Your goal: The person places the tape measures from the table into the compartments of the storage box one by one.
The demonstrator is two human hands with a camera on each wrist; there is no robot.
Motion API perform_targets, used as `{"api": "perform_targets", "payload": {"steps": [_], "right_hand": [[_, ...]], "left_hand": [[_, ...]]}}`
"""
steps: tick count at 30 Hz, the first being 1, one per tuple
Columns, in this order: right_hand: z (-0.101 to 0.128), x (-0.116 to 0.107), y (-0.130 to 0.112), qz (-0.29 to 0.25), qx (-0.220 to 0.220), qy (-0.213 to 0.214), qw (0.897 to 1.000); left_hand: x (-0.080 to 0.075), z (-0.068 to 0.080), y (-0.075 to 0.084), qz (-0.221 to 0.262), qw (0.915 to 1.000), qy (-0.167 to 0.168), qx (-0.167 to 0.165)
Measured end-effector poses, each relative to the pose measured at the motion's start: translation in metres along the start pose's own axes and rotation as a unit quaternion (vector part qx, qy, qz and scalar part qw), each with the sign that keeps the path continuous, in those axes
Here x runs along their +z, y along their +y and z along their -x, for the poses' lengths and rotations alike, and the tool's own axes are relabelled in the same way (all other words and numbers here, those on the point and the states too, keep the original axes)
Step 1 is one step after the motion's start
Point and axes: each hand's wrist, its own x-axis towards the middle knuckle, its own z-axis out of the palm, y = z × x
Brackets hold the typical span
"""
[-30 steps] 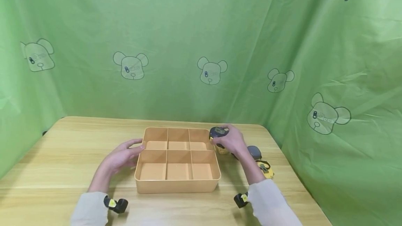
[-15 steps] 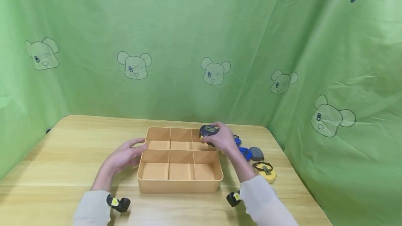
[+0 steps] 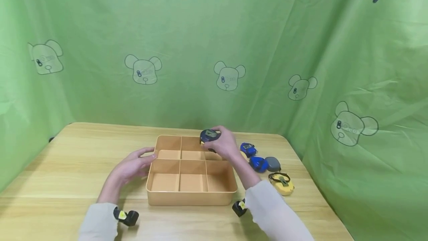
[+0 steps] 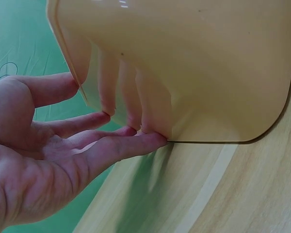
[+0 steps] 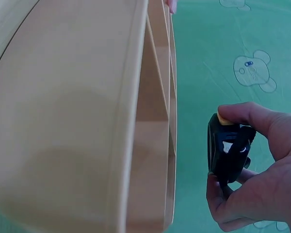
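A tan organizer box (image 3: 190,198) with several compartments stands on the table. My left hand (image 3: 133,166) rests against its left side; in the left wrist view the fingertips (image 4: 153,139) touch the outer wall, with the thumb and fingers fairly straight. My right hand (image 3: 224,145) pinches a black tape measure (image 3: 209,135) above the back row, near the divider between the middle and right compartments. In the right wrist view the black tape measure (image 5: 228,150) is held between thumb and fingers, apart from the box.
Right of the box lie a blue tape measure (image 3: 248,149), a second blue one (image 3: 259,164), a grey one (image 3: 273,164) and a yellow one (image 3: 282,184) with a dark strap. Another yellowish item is partly hidden behind the right wrist. A green curtain (image 3: 187,99) hangs behind the table.
My right hand has carried the black tape measure leftward from beside the box's right edge to over its back row. The blue tape measures have come into view. The left hand stays on the box.
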Motion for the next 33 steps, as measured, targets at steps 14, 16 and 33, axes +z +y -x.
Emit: {"api": "perform_targets", "payload": {"steps": [14, 16, 33], "right_hand": [[-0.001, 0.028, -0.019, 0.028, -0.013, -0.036, 0.999], [0.000, 0.032, -0.023, 0.022, -0.009, -0.044, 0.999], [-0.003, 0.068, -0.046, 0.035, -0.046, -0.056, 0.997]], "left_hand": [[0.001, -0.001, 0.001, -0.013, 0.9999, 0.007, -0.006], [0.001, 0.000, 0.001, -0.015, 0.9999, 0.005, -0.006], [-0.001, -0.001, 0.000, -0.014, 0.9999, 0.004, -0.005]]}}
